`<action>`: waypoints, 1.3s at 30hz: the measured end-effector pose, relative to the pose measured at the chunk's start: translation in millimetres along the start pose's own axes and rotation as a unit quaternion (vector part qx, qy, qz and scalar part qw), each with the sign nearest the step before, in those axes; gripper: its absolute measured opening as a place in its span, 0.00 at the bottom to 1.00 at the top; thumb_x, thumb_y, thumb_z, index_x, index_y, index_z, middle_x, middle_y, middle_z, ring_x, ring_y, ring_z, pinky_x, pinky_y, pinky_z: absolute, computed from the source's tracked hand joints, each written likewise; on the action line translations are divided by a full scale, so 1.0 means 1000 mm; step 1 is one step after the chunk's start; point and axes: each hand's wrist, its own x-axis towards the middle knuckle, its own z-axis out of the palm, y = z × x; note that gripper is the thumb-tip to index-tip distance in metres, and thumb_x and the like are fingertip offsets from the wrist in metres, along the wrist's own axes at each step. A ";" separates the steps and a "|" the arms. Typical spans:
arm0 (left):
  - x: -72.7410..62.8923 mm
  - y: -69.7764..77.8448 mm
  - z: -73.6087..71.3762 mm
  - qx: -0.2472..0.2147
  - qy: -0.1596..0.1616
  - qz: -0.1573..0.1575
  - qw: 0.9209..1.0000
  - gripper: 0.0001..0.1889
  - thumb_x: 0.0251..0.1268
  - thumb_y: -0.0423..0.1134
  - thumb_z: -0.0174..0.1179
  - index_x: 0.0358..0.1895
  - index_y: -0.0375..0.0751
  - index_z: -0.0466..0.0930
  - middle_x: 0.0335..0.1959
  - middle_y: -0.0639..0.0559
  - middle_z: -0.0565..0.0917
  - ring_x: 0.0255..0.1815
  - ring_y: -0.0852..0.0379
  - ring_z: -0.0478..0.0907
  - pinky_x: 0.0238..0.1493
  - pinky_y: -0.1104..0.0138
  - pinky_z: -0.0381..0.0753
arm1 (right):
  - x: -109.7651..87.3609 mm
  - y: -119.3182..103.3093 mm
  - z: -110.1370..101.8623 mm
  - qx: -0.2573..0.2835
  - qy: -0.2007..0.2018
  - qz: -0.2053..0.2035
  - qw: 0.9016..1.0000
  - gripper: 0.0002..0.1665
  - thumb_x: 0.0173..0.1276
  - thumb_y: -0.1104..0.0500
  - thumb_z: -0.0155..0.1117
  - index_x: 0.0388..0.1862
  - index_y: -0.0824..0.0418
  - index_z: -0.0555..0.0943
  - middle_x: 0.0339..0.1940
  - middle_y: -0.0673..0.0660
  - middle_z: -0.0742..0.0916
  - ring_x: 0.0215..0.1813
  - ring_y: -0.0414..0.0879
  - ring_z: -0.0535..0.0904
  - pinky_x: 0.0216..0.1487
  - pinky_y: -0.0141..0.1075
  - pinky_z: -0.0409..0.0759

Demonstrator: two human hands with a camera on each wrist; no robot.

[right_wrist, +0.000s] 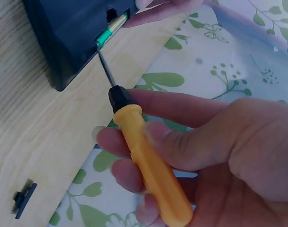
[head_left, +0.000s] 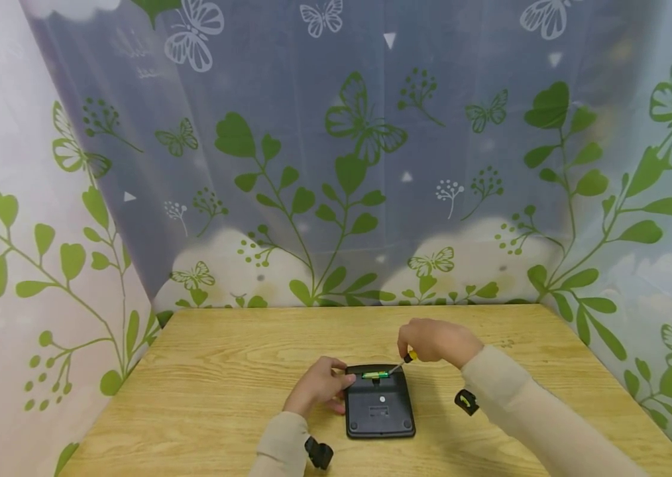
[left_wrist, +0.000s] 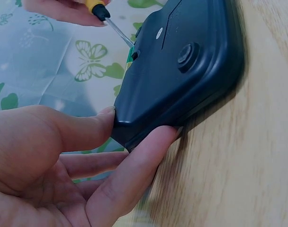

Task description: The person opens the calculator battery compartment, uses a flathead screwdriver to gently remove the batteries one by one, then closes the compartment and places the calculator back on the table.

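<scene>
A black calculator point(head_left: 380, 414) lies back side up on the table, its battery slot uncovered. In that slot sits a green and yellow battery point(right_wrist: 112, 32). My left hand point(head_left: 319, 384) grips the calculator's upper left corner, thumb on the back and fingers at the edge, as the left wrist view shows. My right hand point(head_left: 439, 341) holds a screwdriver point(right_wrist: 153, 165) by its yellow handle, thumb on one side and fingers curled round the other. Its metal shaft point(right_wrist: 106, 68) slants down, with the tip right at one end of the battery.
A small black plastic piece point(right_wrist: 24, 198) lies on the wooden table point(head_left: 223, 371) near its edge in the right wrist view. Black wrist cameras sit on both sleeves. Behind the table hangs a curtain point(head_left: 288, 218) printed with leaves and butterflies.
</scene>
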 end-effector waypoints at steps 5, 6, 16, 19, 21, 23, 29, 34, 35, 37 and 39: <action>0.000 -0.001 -0.001 0.000 -0.003 0.004 1.000 0.27 0.77 0.37 0.61 0.72 0.27 0.68 0.42 0.40 0.85 0.36 0.52 0.87 0.29 0.60 0.92 | -0.001 -0.011 -0.003 -0.010 0.005 0.012 1.000 0.22 0.70 0.78 0.60 0.49 0.58 0.90 0.53 0.57 0.88 0.60 0.58 0.83 0.58 0.50 0.88; 0.000 -0.001 -0.001 0.000 -0.002 0.005 1.000 0.28 0.77 0.37 0.61 0.72 0.27 0.68 0.42 0.40 0.85 0.36 0.52 0.87 0.29 0.60 0.92 | -0.002 -0.012 -0.003 -0.013 0.006 0.012 1.000 0.22 0.70 0.78 0.60 0.50 0.58 0.90 0.53 0.57 0.88 0.60 0.57 0.83 0.58 0.50 0.88; 0.000 0.000 0.000 -0.001 0.001 0.002 1.000 0.27 0.76 0.37 0.61 0.72 0.26 0.68 0.42 0.40 0.84 0.36 0.52 0.86 0.29 0.61 0.92 | 0.001 -0.021 -0.001 -0.044 0.025 0.019 0.999 0.15 0.71 0.76 0.62 0.43 0.59 0.89 0.44 0.55 0.89 0.49 0.51 0.86 0.52 0.45 0.89; 0.001 0.000 0.000 0.000 0.002 0.000 1.000 0.27 0.76 0.37 0.61 0.72 0.27 0.68 0.43 0.40 0.84 0.35 0.52 0.86 0.29 0.61 0.92 | 0.003 -0.028 -0.001 -0.072 0.030 0.024 0.997 0.11 0.71 0.73 0.64 0.34 0.59 0.86 0.33 0.51 0.84 0.35 0.43 0.77 0.37 0.36 0.80; 0.001 -0.001 0.000 0.000 0.002 -0.001 1.000 0.27 0.76 0.37 0.61 0.72 0.27 0.68 0.43 0.40 0.84 0.35 0.52 0.86 0.28 0.61 0.92 | 0.004 -0.033 -0.001 -0.095 0.036 0.022 0.995 0.12 0.72 0.71 0.64 0.29 0.59 0.84 0.27 0.51 0.80 0.29 0.42 0.70 0.31 0.36 0.71; 0.001 -0.001 0.000 0.000 0.002 -0.002 1.000 0.27 0.76 0.37 0.61 0.72 0.27 0.68 0.42 0.40 0.84 0.35 0.52 0.86 0.29 0.61 0.92 | 0.005 -0.037 -0.001 -0.114 0.041 0.023 0.992 0.14 0.73 0.70 0.64 0.27 0.58 0.83 0.26 0.51 0.80 0.27 0.42 0.68 0.30 0.36 0.69; 0.001 0.000 0.001 0.000 0.004 -0.003 1.000 0.27 0.76 0.37 0.61 0.72 0.28 0.69 0.42 0.40 0.84 0.35 0.52 0.86 0.29 0.61 0.92 | 0.007 -0.035 0.000 -0.110 0.040 0.019 0.993 0.10 0.71 0.71 0.66 0.32 0.59 0.86 0.29 0.51 0.85 0.30 0.43 0.78 0.34 0.37 0.81; 0.000 0.001 0.001 0.007 0.008 -0.002 1.000 0.27 0.76 0.38 0.61 0.72 0.28 0.69 0.42 0.40 0.84 0.35 0.52 0.86 0.28 0.61 0.92 | 0.007 -0.021 -0.001 -0.064 0.026 0.010 0.998 0.14 0.69 0.75 0.65 0.41 0.59 0.89 0.43 0.55 0.90 0.47 0.51 0.87 0.50 0.44 0.90; -0.001 0.001 0.001 0.007 0.009 -0.002 1.000 0.27 0.77 0.38 0.61 0.72 0.28 0.69 0.42 0.40 0.84 0.35 0.52 0.86 0.28 0.61 0.92 | 0.007 -0.019 -0.001 -0.055 0.022 0.009 0.998 0.15 0.69 0.76 0.65 0.44 0.59 0.90 0.45 0.55 0.90 0.51 0.53 0.87 0.53 0.44 0.90; -0.001 0.001 0.002 0.008 0.009 -0.002 1.000 0.27 0.77 0.38 0.61 0.72 0.28 0.69 0.43 0.40 0.84 0.35 0.52 0.86 0.29 0.61 0.92 | 0.006 -0.015 -0.002 -0.034 0.015 0.008 0.999 0.17 0.69 0.77 0.63 0.47 0.60 0.90 0.49 0.56 0.90 0.55 0.55 0.86 0.56 0.46 0.89; -0.001 0.001 0.002 0.007 0.009 -0.001 1.000 0.27 0.77 0.37 0.61 0.72 0.28 0.69 0.43 0.40 0.84 0.35 0.52 0.86 0.29 0.61 0.92 | 0.004 -0.011 -0.001 -0.023 0.011 0.003 1.000 0.19 0.68 0.78 0.63 0.48 0.60 0.90 0.51 0.57 0.90 0.58 0.56 0.85 0.57 0.47 0.89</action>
